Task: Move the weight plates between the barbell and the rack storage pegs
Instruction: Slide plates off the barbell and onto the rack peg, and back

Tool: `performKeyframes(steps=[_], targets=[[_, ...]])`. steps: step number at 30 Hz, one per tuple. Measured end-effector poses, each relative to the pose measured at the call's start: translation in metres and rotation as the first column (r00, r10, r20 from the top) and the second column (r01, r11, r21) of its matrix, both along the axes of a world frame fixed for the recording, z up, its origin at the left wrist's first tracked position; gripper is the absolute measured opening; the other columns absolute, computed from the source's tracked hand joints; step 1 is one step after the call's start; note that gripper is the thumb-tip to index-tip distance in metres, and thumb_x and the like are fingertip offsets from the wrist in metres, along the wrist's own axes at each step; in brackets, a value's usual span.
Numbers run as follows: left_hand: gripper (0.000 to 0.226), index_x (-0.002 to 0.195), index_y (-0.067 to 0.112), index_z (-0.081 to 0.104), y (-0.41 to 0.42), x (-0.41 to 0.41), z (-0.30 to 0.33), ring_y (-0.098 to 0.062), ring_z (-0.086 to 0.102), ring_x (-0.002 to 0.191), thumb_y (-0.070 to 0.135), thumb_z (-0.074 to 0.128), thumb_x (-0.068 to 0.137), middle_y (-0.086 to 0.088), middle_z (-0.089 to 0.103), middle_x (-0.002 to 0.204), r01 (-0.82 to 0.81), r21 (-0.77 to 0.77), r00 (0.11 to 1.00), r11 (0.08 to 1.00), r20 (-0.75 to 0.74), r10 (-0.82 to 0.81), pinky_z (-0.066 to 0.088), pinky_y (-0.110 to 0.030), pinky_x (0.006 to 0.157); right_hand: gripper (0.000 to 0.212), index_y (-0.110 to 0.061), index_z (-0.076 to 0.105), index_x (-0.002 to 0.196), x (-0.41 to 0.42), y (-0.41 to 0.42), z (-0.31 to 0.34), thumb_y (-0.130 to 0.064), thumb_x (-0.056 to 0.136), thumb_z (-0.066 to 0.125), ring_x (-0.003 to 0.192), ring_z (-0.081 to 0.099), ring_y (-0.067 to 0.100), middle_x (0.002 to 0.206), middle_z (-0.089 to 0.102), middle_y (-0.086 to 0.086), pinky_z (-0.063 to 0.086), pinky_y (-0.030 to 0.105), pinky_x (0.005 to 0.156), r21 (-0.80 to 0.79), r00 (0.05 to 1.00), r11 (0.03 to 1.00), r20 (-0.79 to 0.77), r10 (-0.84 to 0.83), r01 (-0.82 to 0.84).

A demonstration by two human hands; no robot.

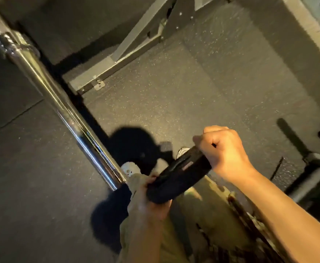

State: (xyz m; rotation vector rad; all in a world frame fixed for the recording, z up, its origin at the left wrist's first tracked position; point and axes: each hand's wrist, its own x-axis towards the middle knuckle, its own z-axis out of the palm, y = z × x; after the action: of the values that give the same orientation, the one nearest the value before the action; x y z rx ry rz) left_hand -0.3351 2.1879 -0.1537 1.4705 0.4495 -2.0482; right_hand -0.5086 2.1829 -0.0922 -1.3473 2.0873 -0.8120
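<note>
Both hands [224,149] around weight plate [176,175]

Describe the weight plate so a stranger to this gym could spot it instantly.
Follow the long chrome barbell sleeve diagonally down to its near end. Just right of that tip, both hands hold a black weight plate edge-on above the speckled rubber floor: left hand at its lower rim, right hand at the upper. It is the only thing held.

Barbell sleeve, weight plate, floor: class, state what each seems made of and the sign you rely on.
Barbell sleeve: polished, probably chromed steel; bright mirror-like streaks.
Weight plate: black and matt, possibly rubber-coated or painted iron; blur leaves it open.
Floor: dark rubber matting, likely; pale speckles and a tile seam.
</note>
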Motion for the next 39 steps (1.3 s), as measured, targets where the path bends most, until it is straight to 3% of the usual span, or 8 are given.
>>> performKeyframes(steps=[4, 7, 11, 15, 21, 27, 35, 39], targets=[[0.041, 0.056, 0.009, 0.065, -0.036, -0.072, 0.077, -0.014, 0.065, 0.052, -0.006, 0.039, 0.084, -0.004, 0.064, 0.058, 0.073, -0.172, 0.997, 0.982, 0.018, -0.071, 0.050, -0.021, 0.046, 0.047, -0.009, 0.041, 0.046, -0.064, 0.017, 0.068, -0.026, 0.089, 0.046, 0.048, 0.036, 0.021, 0.050, 0.032, -0.002, 0.030, 0.033, 0.056, -0.171, 0.991, 0.984, -0.116, -0.073, 0.053], [0.036, 0.091, 0.018, 0.055, -0.046, -0.117, 0.122, 0.009, 0.062, 0.075, -0.016, 0.058, 0.079, 0.000, 0.059, 0.089, 0.105, -0.306, 0.969, 0.946, -0.182, -0.167, 0.048, -0.007, 0.067, 0.046, -0.015, 0.030, 0.046, -0.112, 0.025, 0.114, -0.026, 0.087, 0.047, 0.050, 0.032, 0.016, 0.049, 0.028, -0.003, 0.024, 0.031, 0.058, -0.265, 0.978, 0.950, -0.083, -0.192, 0.164], [0.026, 0.054, 0.015, 0.052, -0.059, -0.190, 0.160, -0.015, 0.053, 0.062, 0.002, 0.051, 0.076, 0.002, 0.050, 0.055, 0.195, -0.419, 0.963, 0.887, -0.088, -0.254, 0.046, -0.019, 0.051, 0.043, -0.024, 0.022, 0.049, -0.170, 0.024, 0.169, -0.033, 0.084, 0.045, 0.050, 0.028, 0.011, 0.050, 0.024, -0.005, 0.022, 0.031, 0.057, -0.346, 0.943, 0.891, -0.048, -0.330, 0.294], [0.019, 0.082, 0.021, 0.062, -0.086, -0.259, 0.217, 0.015, 0.059, 0.068, 0.007, 0.072, 0.075, 0.005, 0.063, 0.084, 0.317, -0.423, 0.917, 0.849, -0.094, -0.389, 0.045, -0.004, 0.061, 0.045, -0.028, 0.018, 0.049, -0.221, 0.012, 0.209, -0.036, 0.083, 0.046, 0.049, 0.024, 0.009, 0.050, 0.022, -0.006, 0.019, 0.032, 0.052, -0.449, 0.885, 0.783, 0.037, -0.464, 0.430], [0.056, 0.109, 0.027, 0.060, -0.145, -0.341, 0.210, -0.009, 0.056, 0.115, 0.033, 0.088, 0.060, 0.004, 0.057, 0.124, 0.372, -0.369, 0.870, 0.852, -0.183, -0.459, 0.049, -0.033, 0.095, 0.046, -0.021, 0.028, 0.044, -0.299, -0.033, 0.235, -0.042, 0.081, 0.045, 0.047, 0.028, 0.011, 0.050, 0.031, 0.003, 0.024, 0.039, 0.052, -0.479, 0.833, 0.716, 0.059, -0.550, 0.507], [0.017, 0.090, 0.007, 0.058, -0.238, -0.478, 0.245, -0.047, 0.047, 0.119, -0.001, 0.050, 0.078, -0.026, 0.047, 0.128, 0.427, -0.235, 0.816, 0.873, -0.317, -0.484, 0.042, -0.060, 0.092, 0.047, -0.013, 0.035, 0.045, -0.413, -0.109, 0.255, -0.045, 0.079, 0.047, 0.047, 0.031, 0.012, 0.048, 0.034, 0.003, 0.033, 0.040, 0.055, -0.479, 0.787, 0.681, 0.035, -0.616, 0.554], [0.016, 0.080, 0.006, 0.052, -0.299, -0.631, 0.281, -0.030, 0.050, 0.074, 0.006, 0.039, 0.091, -0.012, 0.049, 0.082, 0.518, -0.310, 0.769, 0.797, -0.238, -0.593, 0.040, -0.041, 0.071, 0.051, -0.023, 0.030, 0.038, -0.531, -0.149, 0.278, -0.027, 0.083, 0.054, 0.048, 0.032, 0.009, 0.046, 0.034, 0.000, 0.027, 0.020, 0.053, -0.536, 0.733, 0.607, 0.033, -0.679, 0.586], [0.020, 0.065, 0.012, 0.049, -0.312, -0.702, 0.266, -0.032, 0.055, 0.080, 0.015, 0.047, 0.085, -0.014, 0.062, 0.059, 0.508, -0.167, 0.761, 0.845, -0.372, -0.531, 0.041, -0.048, 0.095, 0.053, 0.003, 0.033, 0.044, -0.611, -0.165, 0.273, -0.031, 0.080, 0.054, 0.051, 0.044, 0.027, 0.050, 0.038, 0.019, 0.043, 0.028, 0.062, -0.527, 0.685, 0.529, 0.150, -0.713, 0.665]])
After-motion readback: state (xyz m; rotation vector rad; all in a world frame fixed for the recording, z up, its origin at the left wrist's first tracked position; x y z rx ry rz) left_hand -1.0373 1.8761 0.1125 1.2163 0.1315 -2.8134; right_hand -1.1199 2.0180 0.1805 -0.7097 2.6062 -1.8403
